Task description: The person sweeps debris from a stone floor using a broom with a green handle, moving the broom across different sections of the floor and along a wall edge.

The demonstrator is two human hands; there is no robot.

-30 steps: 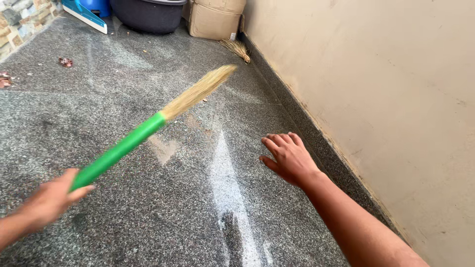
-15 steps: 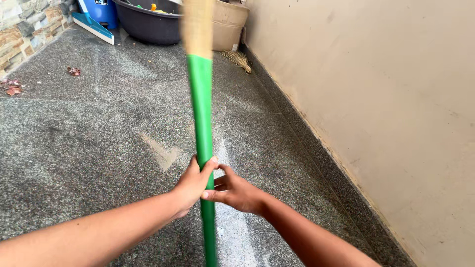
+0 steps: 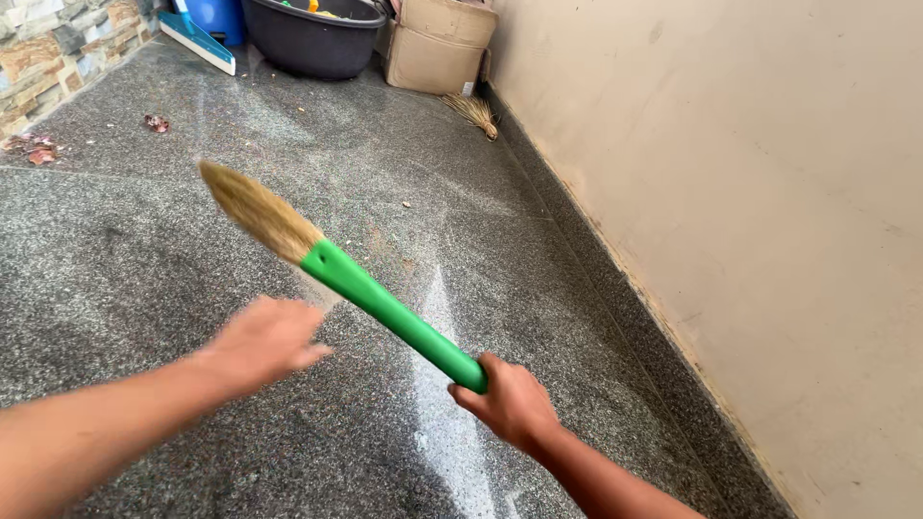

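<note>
My right hand (image 3: pixel 508 401) grips the lower end of a broom's green handle (image 3: pixel 394 314). The handle slants up to the left and ends in a tan straw brush (image 3: pixel 258 212) held above the speckled grey floor (image 3: pixel 144 259). My left hand (image 3: pixel 267 338) hovers just left of the handle, blurred, fingers loose, holding nothing. A pale streak of dust (image 3: pixel 444 384) runs along the floor beneath the broom.
A beige wall (image 3: pixel 750 192) with a dark skirting runs along the right. At the far end stand a dark tub (image 3: pixel 312 38), a cardboard box (image 3: pixel 437 48), a blue container with a dustpan (image 3: pixel 197 34) and a small straw bundle (image 3: pixel 476 111). Dry leaves (image 3: pixel 38 152) lie far left.
The broom passed from my left hand to my right. It swung from pointing upper right, through upright with both hands on it, to pointing upper left. My left hand has let go.
</note>
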